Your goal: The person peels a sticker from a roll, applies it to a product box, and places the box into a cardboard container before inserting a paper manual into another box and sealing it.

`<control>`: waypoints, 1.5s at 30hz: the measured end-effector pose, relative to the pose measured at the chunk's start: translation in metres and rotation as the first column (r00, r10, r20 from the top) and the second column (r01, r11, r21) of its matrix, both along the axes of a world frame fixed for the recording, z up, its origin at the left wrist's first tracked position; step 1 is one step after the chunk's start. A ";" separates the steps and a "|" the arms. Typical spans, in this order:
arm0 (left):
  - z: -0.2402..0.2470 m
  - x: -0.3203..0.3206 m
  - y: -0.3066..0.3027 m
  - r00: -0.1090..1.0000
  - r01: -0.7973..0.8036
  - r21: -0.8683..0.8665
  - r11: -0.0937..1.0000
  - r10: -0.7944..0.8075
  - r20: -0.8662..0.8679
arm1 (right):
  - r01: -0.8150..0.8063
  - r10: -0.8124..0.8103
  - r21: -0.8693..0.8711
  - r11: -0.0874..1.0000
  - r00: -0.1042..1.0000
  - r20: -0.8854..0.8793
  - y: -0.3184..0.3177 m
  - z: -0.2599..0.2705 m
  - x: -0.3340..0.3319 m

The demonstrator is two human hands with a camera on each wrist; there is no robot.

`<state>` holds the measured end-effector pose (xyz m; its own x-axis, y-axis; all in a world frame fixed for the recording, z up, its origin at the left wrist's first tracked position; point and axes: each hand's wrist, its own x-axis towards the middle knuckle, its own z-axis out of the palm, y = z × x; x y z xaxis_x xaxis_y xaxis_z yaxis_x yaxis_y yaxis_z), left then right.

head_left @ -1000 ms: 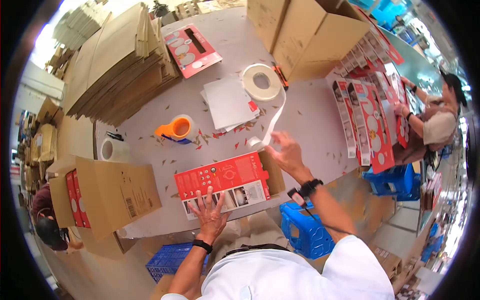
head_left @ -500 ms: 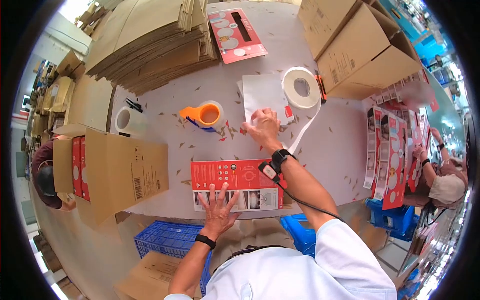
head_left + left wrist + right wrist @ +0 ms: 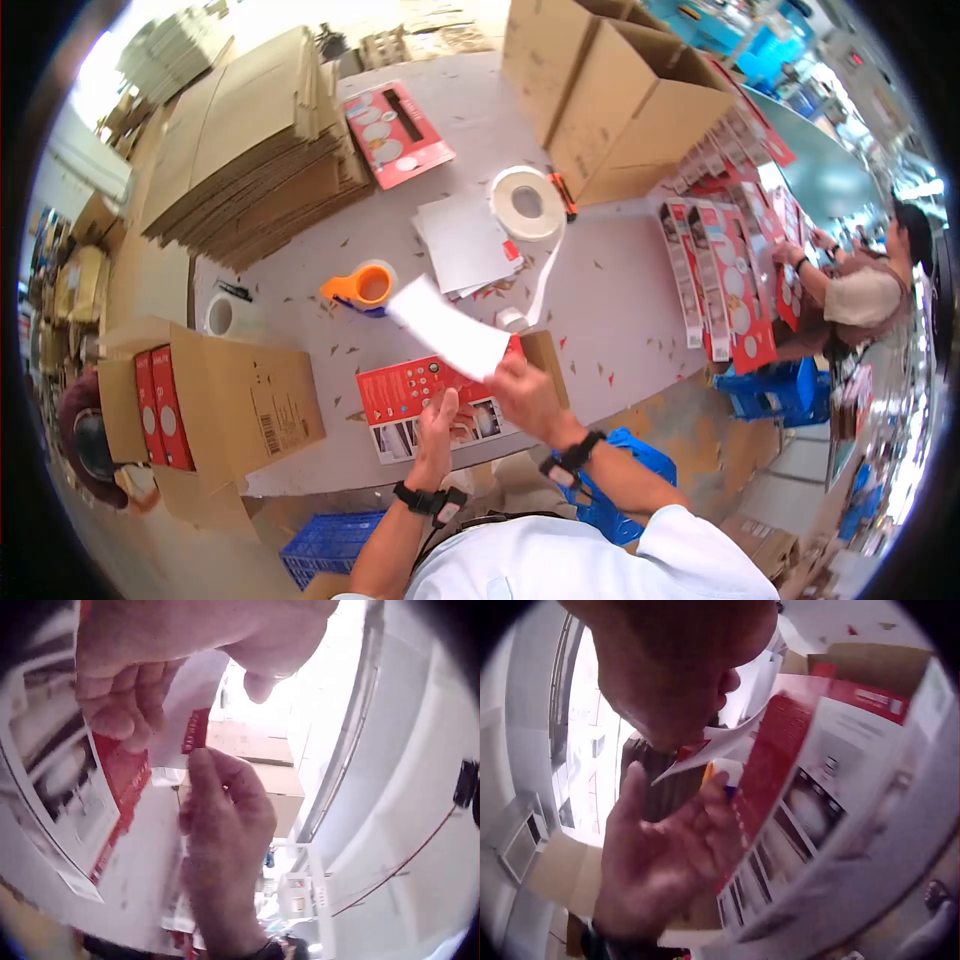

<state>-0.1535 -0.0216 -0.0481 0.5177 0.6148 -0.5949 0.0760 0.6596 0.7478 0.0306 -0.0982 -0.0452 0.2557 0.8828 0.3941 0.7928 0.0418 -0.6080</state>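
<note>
1. At the far left of the table, the head view shows an open brown carton (image 3: 260,405) with red boxes (image 3: 165,410) standing inside it.

2. Further along, a tall stack of flattened cardboard (image 3: 235,145) leans at the back, and an orange tape dispenser (image 3: 343,291) sits nearer the middle; the right wrist view catches only a bit of orange behind the hands.

3. A red-and-white printed box (image 3: 385,392) lies on the table in front of the person. The head view has both hands above it, hiding part of its print; the right wrist view shows more of its photo panel, and brown cardboard at one end.

4. The left hand (image 3: 436,440) is over that box and grips nothing. From above it appears almost edge-on, but the right wrist view reveals its palm, the thumb up and the fingers loosely bent.

5. A white sheet (image 3: 445,325) slants in the air above the box, reaching towards the dispenser. The left wrist view brings out a red patch (image 3: 196,729) with pale lettering at its edge; from above, this is a mere red sliver.

6. The right hand (image 3: 528,400) pinches the sheet beside that patch, thumb against fingers, seen most clearly in the left wrist view.

7. Beyond, only the head view plainly shows a roll of white tape (image 3: 502,203), tall cartons (image 3: 625,125) and upright printed boxes (image 3: 735,285) at the right.
</note>
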 end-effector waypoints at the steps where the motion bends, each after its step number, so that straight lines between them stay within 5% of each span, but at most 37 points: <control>1: 0.001 0.003 0.002 1.000 0.005 -0.145 0.989 -0.004 0.006 | -0.027 0.027 -0.020 0.999 1.000 -0.009 -0.024 0.003 -0.016; 3: -0.021 0.002 -0.010 0.994 -0.107 -0.193 0.975 0.103 -0.029 | -0.019 0.018 -0.111 0.994 1.000 -0.010 -0.068 -0.006 -0.041; 6: -0.018 -0.012 -0.029 0.998 -0.067 -0.357 0.932 0.059 -0.033 | 0.301 -0.402 -0.322 0.897 0.859 -0.317 -0.103 0.011 -0.076; 8: -0.018 -0.021 -0.040 1.000 -0.019 -0.404 0.914 0.015 -0.013 | 0.197 -0.600 -0.566 0.800 0.263 -0.756 -0.118 -0.003 -0.087; 9: -0.020 -0.024 -0.046 0.999 0.034 -0.424 0.905 -0.039 -0.004 | 0.083 -0.613 -0.624 0.777 -0.126 -0.780 -0.125 -0.009 -0.091; 10: -0.020 -0.026 -0.054 0.996 0.078 -0.444 0.893 -0.085 0.004 | 0.059 -0.563 -0.587 0.807 -0.220 -0.797 -0.126 -0.006 -0.100; 14: -0.019 -0.040 -0.056 0.925 0.305 -0.542 0.783 -0.380 -0.029 | 0.233 -0.523 -0.559 0.796 -0.198 -0.829 -0.152 -0.047 -0.119; 15: -0.017 -0.048 -0.052 0.852 0.443 -0.334 0.832 -0.507 -0.129 | 0.291 -0.548 -0.569 0.769 -0.157 -0.822 -0.169 -0.059 -0.109; 17: -0.009 -0.069 -0.038 0.665 0.708 0.067 0.703 -0.631 -0.399 | 0.394 -0.579 -0.550 0.736 -0.055 -0.814 -0.206 -0.070 -0.080; 19: 0.008 -0.086 -0.016 0.729 0.677 0.543 0.497 -0.352 -0.588 | 0.487 -0.498 -0.444 0.752 -0.022 -0.867 -0.227 -0.049 -0.041; 21: 0.013 -0.097 0.004 0.763 0.600 0.680 0.422 -0.048 -0.644 | 0.606 -0.568 -0.485 0.631 -0.064 -0.820 -0.239 -0.052 -0.007; 24: -0.018 -0.115 0.022 0.764 0.455 0.694 0.558 0.155 -0.626 | 0.689 -0.528 -0.402 0.604 -0.032 -0.849 -0.228 -0.065 0.030; 27: -0.040 -0.123 0.019 0.655 0.353 0.476 0.805 0.151 -0.741 | 0.673 -0.488 -0.371 0.639 -0.018 -0.873 -0.207 -0.085 0.045; 30: -0.039 -0.109 0.008 0.663 0.408 0.421 0.810 0.054 -0.747 | 0.638 -0.447 -0.354 0.683 -0.018 -0.894 -0.189 -0.089 0.054; 33: -0.033 -0.087 -0.004 0.774 0.290 0.405 0.867 0.036 -0.632 | 0.488 -0.434 -0.396 0.778 -0.038 -0.900 -0.187 -0.095 0.062; 45: -0.055 -0.102 0.000 0.783 0.226 0.417 0.880 0.090 -0.615 | 0.200 -0.439 -0.430 0.880 0.000 -0.898 -0.168 -0.111 0.097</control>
<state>-0.2553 -0.0211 -0.1029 0.2004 0.8652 -0.4597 0.6416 0.2387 0.7289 0.1275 -0.2663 -0.1563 0.5623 0.5940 -0.5753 -0.5878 -0.2021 -0.7833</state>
